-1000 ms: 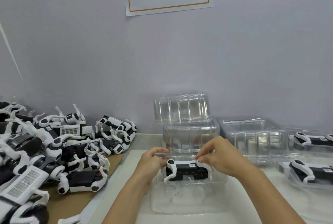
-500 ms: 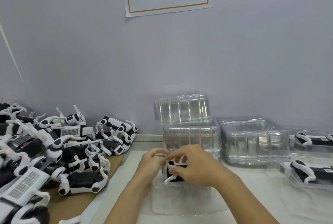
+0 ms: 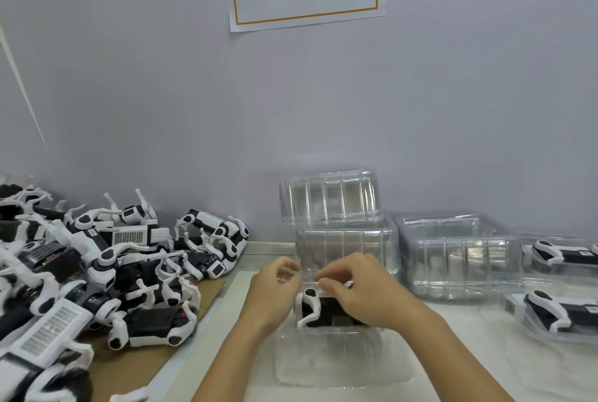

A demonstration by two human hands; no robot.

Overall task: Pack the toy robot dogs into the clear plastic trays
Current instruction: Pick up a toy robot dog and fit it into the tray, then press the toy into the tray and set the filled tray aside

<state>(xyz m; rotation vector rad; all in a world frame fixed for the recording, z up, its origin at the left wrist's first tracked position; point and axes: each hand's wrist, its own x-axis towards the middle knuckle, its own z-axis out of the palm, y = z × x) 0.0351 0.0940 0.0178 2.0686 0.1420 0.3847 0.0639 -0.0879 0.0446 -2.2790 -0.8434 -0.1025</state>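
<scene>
A black-and-white toy robot dog (image 3: 313,308) lies on its side in the back half of an open clear plastic tray (image 3: 343,361) in front of me. My left hand (image 3: 275,291) is at the dog's left end, fingers curled, pinching the thin clear tray edge just above it. My right hand (image 3: 362,296) covers most of the dog's body, its fingertips curled on the dog's top near the white shoulder. The dog's right end is hidden under that hand.
A pile of several loose robot dogs (image 3: 97,272) fills the brown cardboard (image 3: 136,366) at left. Stacked clear trays (image 3: 330,204) stand against the wall behind my hands, another tray (image 3: 459,259) to their right. Packed dogs (image 3: 556,312) lie at far right.
My right hand slid left from the dog's right end to cover its body, fingertips now close to my left hand. The dog settled lower into the tray.
</scene>
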